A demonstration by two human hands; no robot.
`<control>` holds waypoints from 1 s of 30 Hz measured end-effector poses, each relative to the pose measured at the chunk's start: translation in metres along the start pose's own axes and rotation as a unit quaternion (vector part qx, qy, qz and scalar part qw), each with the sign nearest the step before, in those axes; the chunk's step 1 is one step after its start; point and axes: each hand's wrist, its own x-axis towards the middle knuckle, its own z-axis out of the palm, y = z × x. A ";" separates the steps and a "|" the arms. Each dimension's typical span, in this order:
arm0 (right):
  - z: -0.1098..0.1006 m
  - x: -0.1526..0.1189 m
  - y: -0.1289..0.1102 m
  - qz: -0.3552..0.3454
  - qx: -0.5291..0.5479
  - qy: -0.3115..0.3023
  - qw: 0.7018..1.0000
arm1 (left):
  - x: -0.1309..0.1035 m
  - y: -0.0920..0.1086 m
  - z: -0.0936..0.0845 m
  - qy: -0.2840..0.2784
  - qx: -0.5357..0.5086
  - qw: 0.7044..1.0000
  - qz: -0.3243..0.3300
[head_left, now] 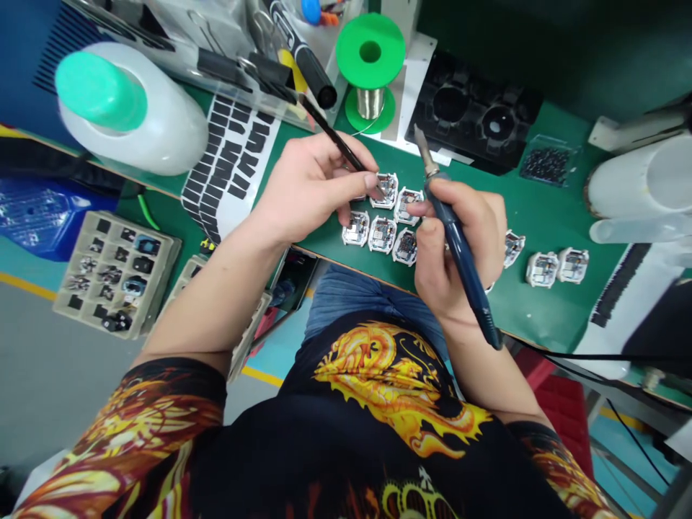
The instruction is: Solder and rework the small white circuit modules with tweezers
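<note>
My left hand (311, 184) is closed around slim black tweezers (342, 144). Their tip reaches down to an opened watch case (383, 191) with a white rim and small electronics inside. In my right hand (468, 227) lies a dark blue soldering iron (455, 245), its metal tip pointing up and away from the cases. The right thumb and index finger are close to another watch case (409, 207); whether they touch it I cannot tell. More such cases, like this one (355, 228), stand in rows on the green mat (546, 317), some partly hidden by my hands.
A green solder spool (370, 50) stands behind the cases, beside a black fixture (473, 115) and a small clear box of screws (548, 162). A white bottle (140, 115) rises at the left. A parts tray (116, 277) sits lower left; a cable (584, 356) runs along the right edge.
</note>
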 end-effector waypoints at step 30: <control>0.005 -0.006 0.010 -0.015 -0.013 0.003 1.000 | -0.007 -0.005 0.000 0.101 0.194 0.972 0.081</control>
